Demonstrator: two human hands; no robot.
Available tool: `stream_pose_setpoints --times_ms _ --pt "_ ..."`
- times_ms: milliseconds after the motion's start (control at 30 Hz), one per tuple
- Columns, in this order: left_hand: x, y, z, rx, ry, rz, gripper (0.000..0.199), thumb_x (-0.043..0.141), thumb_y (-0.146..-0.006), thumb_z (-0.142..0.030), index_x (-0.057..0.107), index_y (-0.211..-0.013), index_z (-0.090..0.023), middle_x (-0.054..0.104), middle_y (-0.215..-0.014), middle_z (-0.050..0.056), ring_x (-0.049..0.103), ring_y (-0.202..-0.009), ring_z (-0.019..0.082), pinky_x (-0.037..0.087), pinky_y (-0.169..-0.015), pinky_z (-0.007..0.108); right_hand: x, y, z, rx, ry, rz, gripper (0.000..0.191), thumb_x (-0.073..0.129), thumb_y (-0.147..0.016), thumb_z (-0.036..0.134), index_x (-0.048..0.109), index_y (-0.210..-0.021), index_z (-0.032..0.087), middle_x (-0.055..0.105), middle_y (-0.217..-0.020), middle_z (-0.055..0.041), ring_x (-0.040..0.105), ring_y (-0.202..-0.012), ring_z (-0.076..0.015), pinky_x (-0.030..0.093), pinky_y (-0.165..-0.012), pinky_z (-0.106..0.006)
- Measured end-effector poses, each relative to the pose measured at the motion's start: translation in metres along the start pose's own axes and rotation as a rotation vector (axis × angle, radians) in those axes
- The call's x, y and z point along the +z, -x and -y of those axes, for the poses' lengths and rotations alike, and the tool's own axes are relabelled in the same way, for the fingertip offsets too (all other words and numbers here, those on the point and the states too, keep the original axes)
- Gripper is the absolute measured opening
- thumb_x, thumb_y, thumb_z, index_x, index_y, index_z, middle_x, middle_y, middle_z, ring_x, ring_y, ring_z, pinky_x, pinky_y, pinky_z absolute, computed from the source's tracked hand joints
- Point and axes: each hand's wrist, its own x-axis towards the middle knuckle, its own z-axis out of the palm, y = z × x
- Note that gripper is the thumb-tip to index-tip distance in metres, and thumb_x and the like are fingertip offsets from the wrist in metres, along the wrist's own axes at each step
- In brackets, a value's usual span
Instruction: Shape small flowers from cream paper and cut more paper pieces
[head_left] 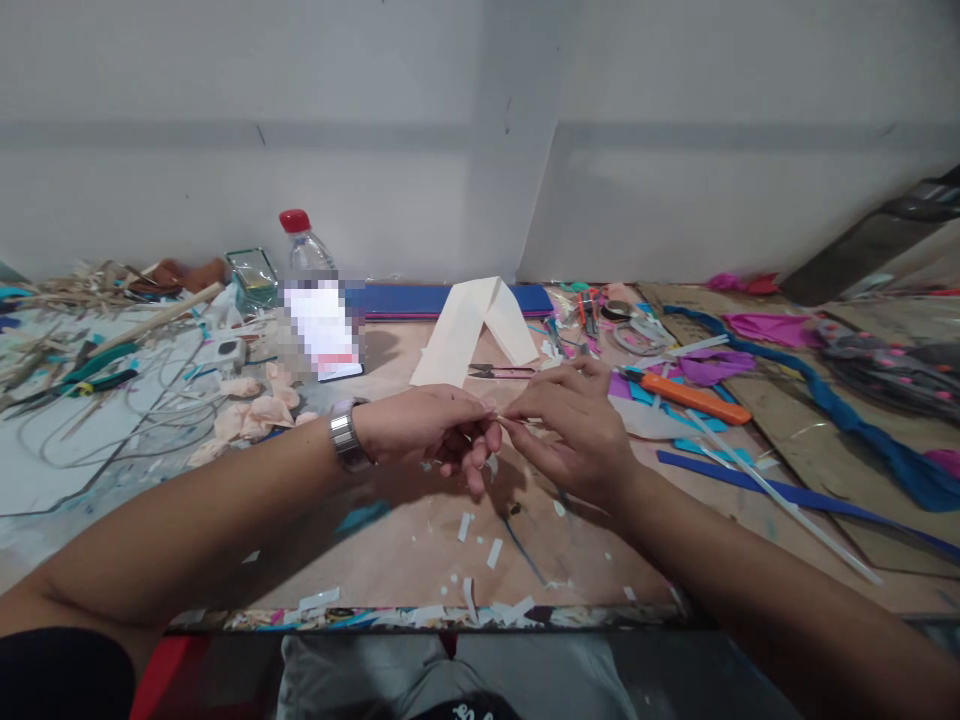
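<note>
Left hand [435, 428], bare, metal watch [345, 435] at the wrist: thumb and forefinger pressed together on a small pale piece [498, 416], other fingers curled beneath. Right hand [577, 430], bare: thumb and forefinger closed on the same piece from the opposite side, the tips of my two hands almost touching. Piece: held above the tabletop [416, 570], near its front edge; too small and too covered for me to tell its exact shape or material. Handling, in my judgement: light pinch, so that thin stock is not creased; left hand as the steady anchor, right hand making the small movements; wrists low, work turned towards my eyes. Just beyond my fingers: one pair of small snips [501, 371], one folded cream strip [461, 320]. Right side: one orange cutter [690, 397], one blue strip [750, 480], one narrow white strip [795, 505]. Below my hands: loose white scraps [465, 527], light enough to cling to fingertips, I judge; best brushed aside.
</note>
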Motion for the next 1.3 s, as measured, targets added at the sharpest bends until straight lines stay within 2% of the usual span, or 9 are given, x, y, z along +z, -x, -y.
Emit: stream_pose_setpoints --times_ms 233,367,500,667,867,1000,1300 --pt "-0.002 -0.002 0.003 -0.027 0.039 -0.023 0.045 0.037 -0.11 -0.037 0.056 -0.077 -0.015 0.053 -0.061 -0.003 0.075 -0.064 0.015 0.039 -0.048 0.019 0.001 0.0 0.001 -0.05 0.019 -0.006 0.01 0.07 -0.094 0.017 0.066 -0.089 0.024 0.075 -0.079 0.0029 0.067 -0.089 -0.0217 0.033 -0.098 -0.044" --pt "-0.002 -0.002 0.003 -0.032 0.045 -0.012 0.042 0.045 -0.108 -0.04 0.054 -0.076 -0.016 0.053 -0.062 -0.003 0.074 -0.066 0.014 0.041 -0.049 0.018 -0.001 -0.001 0.001 -0.056 0.033 0.017 0.009 0.069 -0.095 0.018 0.066 -0.089 0.025 0.076 -0.079 0.0034 0.067 -0.089 -0.0218 0.033 -0.098 -0.045" --pt "-0.001 0.0 0.0 -0.005 0.004 -0.034 0.031 0.055 -0.104 -0.036 0.055 -0.08 -0.017 0.057 -0.067 -0.003 0.071 -0.064 0.012 0.043 -0.049 0.018 -0.002 -0.001 0.001 -0.022 0.03 0.027 0.009 0.068 -0.096 0.021 0.066 -0.089 0.026 0.077 -0.079 0.003 0.068 -0.088 -0.022 0.033 -0.098 -0.046" --pt "-0.001 0.001 -0.002 0.165 -0.287 -0.155 0.023 0.055 -0.102 -0.032 0.057 -0.085 -0.017 0.064 -0.068 -0.002 0.055 -0.051 0.007 0.041 -0.051 0.019 -0.001 0.0 0.001 0.054 0.016 0.018 0.01 0.067 -0.096 0.027 0.066 -0.086 0.025 0.076 -0.078 0.0013 0.067 -0.087 -0.0232 0.034 -0.096 -0.047" --pt "0.0 -0.001 0.006 0.528 -0.782 -0.36 0.023 0.057 -0.101 -0.033 0.066 -0.089 -0.016 0.066 -0.079 0.0 0.058 -0.071 0.011 0.044 -0.066 0.024 0.0 0.001 0.002 0.122 -0.032 0.018 0.013 0.066 -0.096 0.027 0.065 -0.084 0.024 0.072 -0.076 0.0007 0.063 -0.084 -0.0222 0.033 -0.092 -0.045" --pt "0.002 0.0 0.008 0.631 -0.927 -0.47 0.017 0.059 -0.099 -0.03 0.068 -0.095 -0.016 0.069 -0.081 0.001 0.058 -0.068 0.011 0.043 -0.065 0.024 0.002 0.002 0.001 0.148 -0.052 0.02 0.014 0.066 -0.097 0.029 0.065 -0.084 0.023 0.071 -0.077 0.0001 0.063 -0.084 -0.0222 0.034 -0.091 -0.044" --pt "0.003 -0.004 0.013 0.846 -1.262 -0.567 0.018 0.056 -0.105 -0.026 0.069 -0.096 -0.018 0.074 -0.085 0.003 0.064 -0.074 0.014 0.047 -0.07 0.026 -0.001 0.002 0.0 0.191 -0.121 0.02 0.008 0.064 -0.094 0.024 0.067 -0.087 0.023 0.07 -0.081 -0.0017 0.063 -0.086 -0.0224 0.039 -0.09 -0.044"
